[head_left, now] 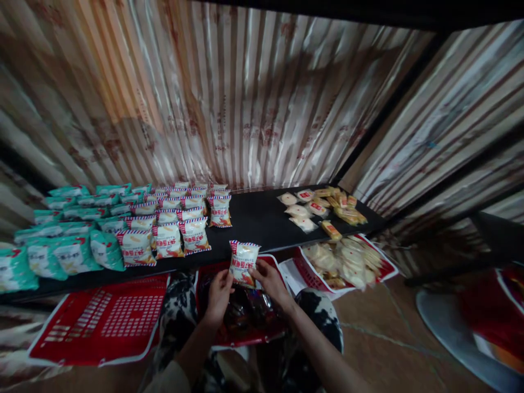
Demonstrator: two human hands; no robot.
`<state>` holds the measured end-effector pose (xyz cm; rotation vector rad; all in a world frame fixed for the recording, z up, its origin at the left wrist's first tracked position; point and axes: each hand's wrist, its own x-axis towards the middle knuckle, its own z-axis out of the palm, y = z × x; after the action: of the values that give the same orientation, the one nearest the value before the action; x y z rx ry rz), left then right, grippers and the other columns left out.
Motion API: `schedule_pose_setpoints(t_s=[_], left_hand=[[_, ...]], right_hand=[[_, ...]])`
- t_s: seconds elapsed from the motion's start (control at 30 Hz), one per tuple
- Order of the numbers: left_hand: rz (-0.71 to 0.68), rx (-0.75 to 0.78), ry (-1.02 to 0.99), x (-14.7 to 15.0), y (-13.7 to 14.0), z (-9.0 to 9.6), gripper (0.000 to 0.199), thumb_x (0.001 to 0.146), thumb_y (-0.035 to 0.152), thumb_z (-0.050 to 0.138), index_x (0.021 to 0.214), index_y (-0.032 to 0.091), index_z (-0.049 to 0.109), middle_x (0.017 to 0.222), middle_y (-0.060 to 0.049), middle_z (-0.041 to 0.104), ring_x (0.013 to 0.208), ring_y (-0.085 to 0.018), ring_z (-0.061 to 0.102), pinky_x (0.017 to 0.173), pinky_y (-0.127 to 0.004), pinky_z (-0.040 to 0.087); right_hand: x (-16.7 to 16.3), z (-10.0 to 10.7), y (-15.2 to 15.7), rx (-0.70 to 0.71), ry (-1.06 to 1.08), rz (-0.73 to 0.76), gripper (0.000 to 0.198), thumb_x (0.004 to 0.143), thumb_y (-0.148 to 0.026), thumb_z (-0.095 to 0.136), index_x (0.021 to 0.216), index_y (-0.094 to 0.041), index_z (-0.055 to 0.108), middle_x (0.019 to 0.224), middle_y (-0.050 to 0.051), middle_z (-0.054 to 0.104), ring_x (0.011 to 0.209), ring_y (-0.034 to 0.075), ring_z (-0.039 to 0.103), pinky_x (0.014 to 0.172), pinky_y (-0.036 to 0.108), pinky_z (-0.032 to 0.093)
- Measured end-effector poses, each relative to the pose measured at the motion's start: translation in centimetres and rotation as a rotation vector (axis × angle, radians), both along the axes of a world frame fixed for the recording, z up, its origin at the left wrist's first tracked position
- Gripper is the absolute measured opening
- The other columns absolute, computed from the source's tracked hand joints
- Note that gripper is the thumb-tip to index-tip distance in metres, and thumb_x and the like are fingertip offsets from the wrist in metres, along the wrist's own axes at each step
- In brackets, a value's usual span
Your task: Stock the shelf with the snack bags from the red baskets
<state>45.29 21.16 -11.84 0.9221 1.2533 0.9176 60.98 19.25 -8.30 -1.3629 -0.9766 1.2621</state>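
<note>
Between my two hands, a small snack bag (244, 261) with a white top, red lettering and a striped edge is held upright. My left hand (221, 290) grips its lower left side, and my right hand (268, 277) its right side. Below the hands is a red basket (233, 343) between my knees, with dark shiny packets (249, 307) inside. Matching snack bags (167, 240) stand in rows on the black shelf (262, 218) ahead. Left of them are rows of teal bags (77, 252).
Flat round packets (303, 213) and yellow packets (347, 210) lie on the shelf's right part. Under it a red basket (315, 281) holds more packets. Another red basket (110, 322) sits at lower left. Corrugated sheeting (245, 98) rises behind the shelf.
</note>
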Motion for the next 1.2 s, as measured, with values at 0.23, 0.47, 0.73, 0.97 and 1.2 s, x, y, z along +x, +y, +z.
schedule_pose_setpoints(t_s=[0.23,0.47,0.73,0.97,1.2], left_hand=[[0.054,0.425,0.394,0.1,1.7,0.3,0.037,0.081,0.023,0.047,0.117,0.016,0.052,0.126,-0.014,0.052,0.118,-0.024,0.05,0.084,-0.035,0.053],[0.041,0.549,0.449,0.7,4.4,0.2,0.049,0.08,0.015,0.043,0.129,0.02,0.042,0.14,-0.011,0.041,0.126,-0.022,0.043,0.088,-0.034,0.052],[0.069,0.589,0.464,0.9,6.9,-1.0,0.056,0.078,0.014,0.046,0.133,0.021,0.039,0.143,-0.012,0.038,0.125,-0.024,0.045,0.091,-0.04,0.051],[0.108,0.663,0.514,1.0,7.3,-0.6,0.056,0.078,0.011,0.044,0.133,0.02,0.039,0.141,-0.013,0.039,0.128,-0.025,0.041,0.1,-0.043,0.043],[0.084,0.682,0.646,1.3,7.2,-0.8,0.054,0.078,0.009,0.041,0.132,0.015,0.042,0.145,-0.012,0.033,0.134,-0.025,0.032,0.108,-0.041,0.033]], right_hand=[[0.5,0.4,5.4,0.14,-0.289,0.002,0.041,0.076,-0.043,0.058,0.107,-0.018,0.06,0.101,0.007,0.069,0.093,0.024,0.062,0.084,0.036,0.049],[-0.5,0.1,11.1,0.175,-0.492,-0.014,0.038,0.078,-0.037,0.056,0.112,-0.022,0.061,0.1,0.003,0.07,0.092,0.023,0.063,0.083,0.035,0.049],[-2.1,-0.6,14.5,0.183,-0.635,0.034,0.033,0.082,-0.036,0.052,0.109,-0.021,0.061,0.101,0.004,0.069,0.089,0.021,0.063,0.078,0.031,0.048],[-2.0,0.4,15.2,0.206,-0.791,0.109,0.034,0.085,-0.035,0.047,0.11,-0.016,0.059,0.101,0.009,0.068,0.087,0.021,0.063,0.075,0.028,0.046],[-1.8,-0.7,15.5,0.273,-0.824,0.126,0.033,0.087,-0.032,0.044,0.112,-0.015,0.058,0.106,0.011,0.065,0.097,0.022,0.06,0.085,0.031,0.044]])
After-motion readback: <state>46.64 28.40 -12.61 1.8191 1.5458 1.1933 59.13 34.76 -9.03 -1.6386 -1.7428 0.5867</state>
